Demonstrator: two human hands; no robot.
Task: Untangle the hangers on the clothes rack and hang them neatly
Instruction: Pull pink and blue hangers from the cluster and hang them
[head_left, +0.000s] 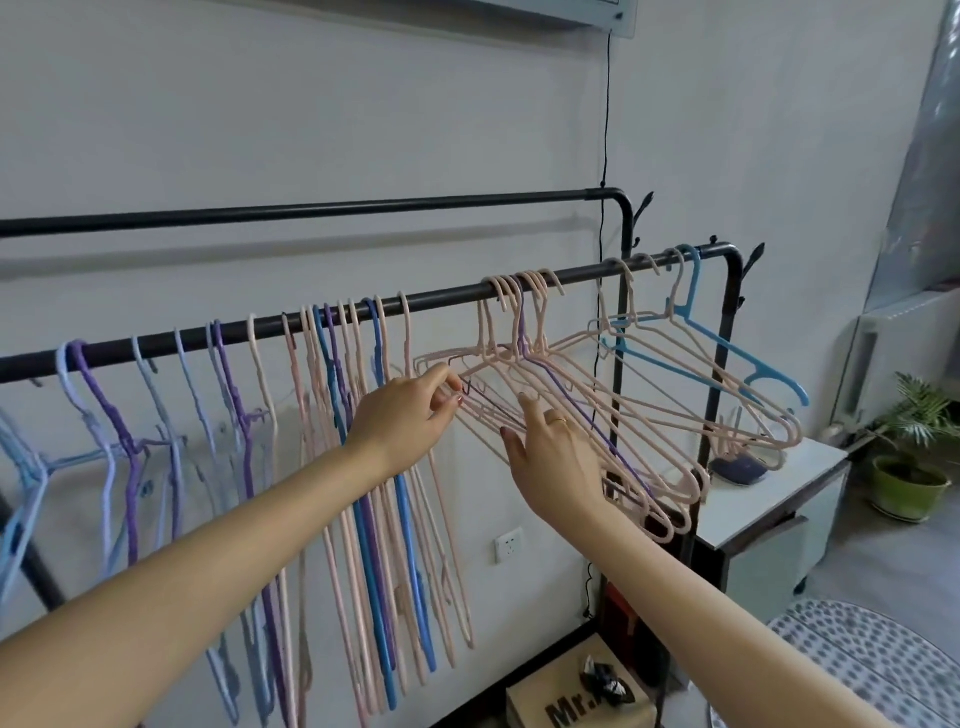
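A black clothes rack has a front rail (436, 297) running from lower left to upper right. Several purple, blue and pink hangers (332, 415) hang straight along its left and middle part. Right of them a tangled bunch of pink hangers (623, 415), with one purple among them, juts out sideways from the rail. My left hand (410, 415) pinches the left tip of that bunch. Just below the bunch's middle, my right hand (550, 457), wearing a ring, touches the wires with its fingers spread. A blue hanger (727, 343) and more pink ones hang tilted at the rail's right end.
A second, higher black rail (311, 210) runs behind. A white cabinet (769, 499) stands to the right of the rack, with a potted plant (909, 467) beyond it. A cardboard box (571, 696) lies on the rack's base. A black cable (605, 104) hangs down the wall.
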